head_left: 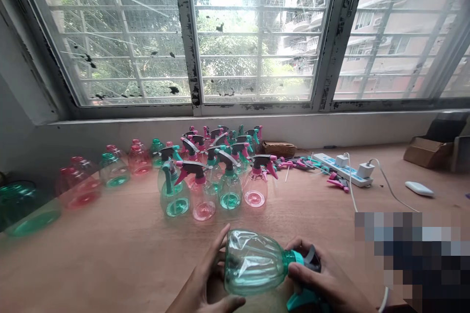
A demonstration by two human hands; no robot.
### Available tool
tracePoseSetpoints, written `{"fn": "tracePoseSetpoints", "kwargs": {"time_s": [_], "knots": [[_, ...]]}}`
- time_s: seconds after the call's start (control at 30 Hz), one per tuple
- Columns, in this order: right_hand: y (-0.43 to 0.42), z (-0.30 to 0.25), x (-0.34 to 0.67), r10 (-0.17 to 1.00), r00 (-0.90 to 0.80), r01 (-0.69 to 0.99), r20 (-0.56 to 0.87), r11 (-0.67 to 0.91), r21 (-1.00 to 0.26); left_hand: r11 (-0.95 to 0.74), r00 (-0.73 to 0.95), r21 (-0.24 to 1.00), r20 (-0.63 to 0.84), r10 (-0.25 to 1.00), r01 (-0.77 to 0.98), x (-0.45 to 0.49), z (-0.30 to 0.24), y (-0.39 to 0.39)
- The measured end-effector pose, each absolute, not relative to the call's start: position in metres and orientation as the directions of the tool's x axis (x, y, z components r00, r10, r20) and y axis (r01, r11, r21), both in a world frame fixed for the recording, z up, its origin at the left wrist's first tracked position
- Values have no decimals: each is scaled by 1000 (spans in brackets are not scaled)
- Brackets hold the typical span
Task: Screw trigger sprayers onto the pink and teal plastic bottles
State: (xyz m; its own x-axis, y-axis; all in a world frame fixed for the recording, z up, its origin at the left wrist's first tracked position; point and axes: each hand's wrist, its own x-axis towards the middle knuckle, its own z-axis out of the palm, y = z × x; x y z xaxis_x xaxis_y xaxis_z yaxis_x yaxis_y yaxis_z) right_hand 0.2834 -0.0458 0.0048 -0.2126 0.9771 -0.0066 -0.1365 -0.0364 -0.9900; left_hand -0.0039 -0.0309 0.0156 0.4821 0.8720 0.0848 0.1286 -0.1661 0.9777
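Note:
A clear green spray bottle (253,261) lies on its side just above the wooden table (121,254), held between both hands. My left hand (203,286) cups its round body from the left, fingers wrapped round the base. My right hand (323,281) grips the neck end, fingers closed round the teal collar and grey-teal trigger head (308,274). Behind it stands a cluster of finished green and pink spray bottles (216,176) with trigger heads fitted.
Capless pink and green bottles (113,168) line the left side of the table. Loose pink and teal trigger heads (304,164) lie beside a white power strip (343,168) with plugs. A white cable, a small white device (418,188) and a cardboard box (429,149) sit right.

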Motion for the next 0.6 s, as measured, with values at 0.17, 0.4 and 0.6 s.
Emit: {"fn": "tracePoseSetpoints", "kwargs": {"time_s": [0.17, 0.4, 0.6], "knots": [[-44, 4, 284, 976, -218, -144, 4, -29, -989, -100, 506, 992, 48, 861, 78, -4, 20, -31], [-45, 7, 282, 977, -212, -130, -5, -33, -991, -228, 421, 950, 121, 899, 215, -2, 21, -36], [-46, 7, 281, 982, -190, -152, 2, -27, -988, -62, 450, 994, 16, 893, 88, -2, 30, -39]]}}
